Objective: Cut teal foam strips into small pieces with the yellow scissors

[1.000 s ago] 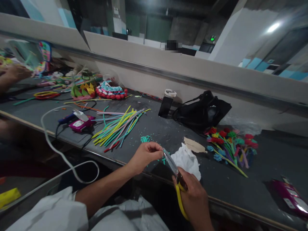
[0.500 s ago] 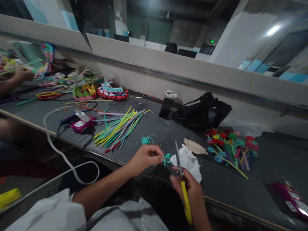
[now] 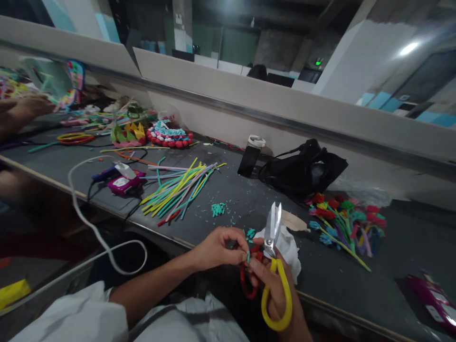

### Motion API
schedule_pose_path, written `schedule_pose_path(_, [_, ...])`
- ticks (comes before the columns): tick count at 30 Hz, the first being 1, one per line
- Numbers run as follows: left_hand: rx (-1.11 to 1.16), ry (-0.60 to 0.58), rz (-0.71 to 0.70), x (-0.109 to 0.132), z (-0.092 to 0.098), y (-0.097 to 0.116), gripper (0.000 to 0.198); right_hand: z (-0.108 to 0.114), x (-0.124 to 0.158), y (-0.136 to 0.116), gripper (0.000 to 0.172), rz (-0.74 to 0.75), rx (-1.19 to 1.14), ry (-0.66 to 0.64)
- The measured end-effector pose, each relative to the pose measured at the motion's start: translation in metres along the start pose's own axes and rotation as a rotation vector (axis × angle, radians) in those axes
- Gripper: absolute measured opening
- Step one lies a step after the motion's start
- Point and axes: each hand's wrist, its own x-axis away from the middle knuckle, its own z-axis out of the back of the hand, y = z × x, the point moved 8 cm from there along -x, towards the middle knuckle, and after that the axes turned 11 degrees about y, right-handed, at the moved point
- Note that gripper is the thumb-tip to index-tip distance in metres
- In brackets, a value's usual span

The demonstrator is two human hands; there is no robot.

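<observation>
My left hand (image 3: 226,248) is closed, pinching a small green strip (image 3: 248,257) between thumb and forefinger. My right hand (image 3: 276,287) holds scissors (image 3: 273,232) with one yellow and one red handle. Their blades point away from me and stand slightly apart. The right thumb and fingertips meet the green strip beside the left fingertips. Just beyond the hands lies a small heap of green snippets (image 3: 251,233), and a larger green heap (image 3: 218,209) is farther left. Crumpled white paper or cloth (image 3: 291,249) lies partly behind the right hand.
Long coloured fuzzy sticks (image 3: 181,187) lie left, near a magenta power block (image 3: 124,183) and white cable (image 3: 96,232). Colourful handmade flowers (image 3: 344,221) lie right. A black bag (image 3: 304,166) and a phone (image 3: 247,160) are behind. Another person's hand (image 3: 33,104) is far left.
The scissors have turned, their blades have parted, and the red handle shows now. My right hand has come to my left, its fingertips meeting the green strip. My left hand has shifted slightly nearer me.
</observation>
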Motion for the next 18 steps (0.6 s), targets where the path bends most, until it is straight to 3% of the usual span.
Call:
schedule_pose_path(4, [0.037,0.013,0.021,-0.002,-0.002,-0.003,0.014,0.001,0.000,-0.004,0.061,0.028,-0.018,0.054])
schedule_pose_path(7, [0.115,0.100,0.123,-0.003,-0.003,-0.010,0.017,0.004,-0.001,-0.015,0.053,0.121,0.041,0.139])
schedule_pose_path(11, [0.236,0.248,0.320,-0.001,-0.004,-0.025,0.022,0.012,0.000,-0.038,0.040,0.398,0.332,0.310])
schedule_pose_path(14, [0.254,0.302,0.344,-0.001,-0.005,-0.027,0.022,0.010,0.007,-0.052,0.030,0.638,0.564,0.403])
schedule_pose_path(18, [0.225,0.289,0.356,-0.003,-0.003,-0.029,0.022,0.003,0.017,-0.060,0.022,0.859,0.743,0.395])
